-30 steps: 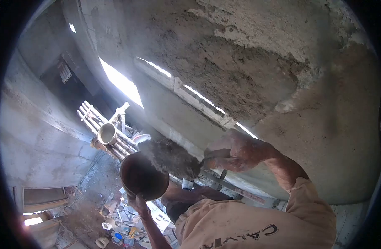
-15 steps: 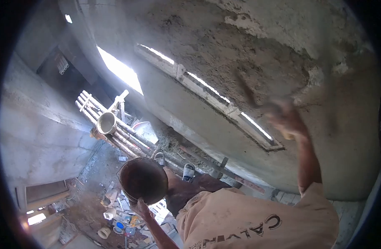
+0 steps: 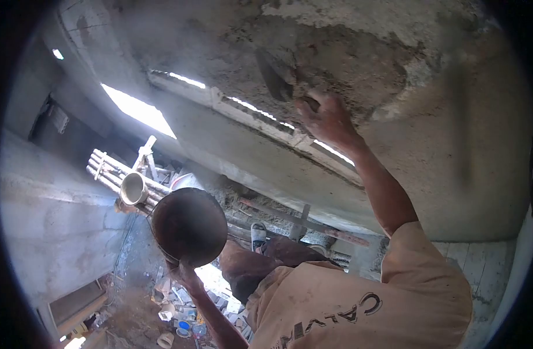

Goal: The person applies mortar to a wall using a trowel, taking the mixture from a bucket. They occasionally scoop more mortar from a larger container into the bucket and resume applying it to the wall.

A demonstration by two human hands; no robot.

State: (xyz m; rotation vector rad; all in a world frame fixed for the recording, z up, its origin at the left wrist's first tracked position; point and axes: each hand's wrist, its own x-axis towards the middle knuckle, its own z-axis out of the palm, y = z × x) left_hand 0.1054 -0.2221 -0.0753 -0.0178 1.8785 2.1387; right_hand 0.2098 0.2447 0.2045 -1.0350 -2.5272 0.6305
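My right hand (image 3: 330, 119) is closed round the handle of a trowel (image 3: 273, 75), whose dark pointed blade lies close to the rough, partly plastered wall (image 3: 359, 64). Whether the blade touches the wall I cannot tell. Below and to the left, my left hand (image 3: 188, 276) grips the lower rim of a round dark bucket (image 3: 190, 228), its mouth facing the camera. The inside looks dark, and its contents are hard to make out.
Bamboo poles (image 3: 106, 174) form a platform with a second bucket (image 3: 133, 189) on it. A slotted opening (image 3: 260, 116) runs along the wall. Rubble and a blue-lidded item (image 3: 184, 326) lie on the floor far below. A wooden bar (image 3: 336, 234) lies near my feet.
My right hand and the trowel have moved left along the wall. The bucket in my left hand appears slightly higher and further left, and the whole view has shifted.
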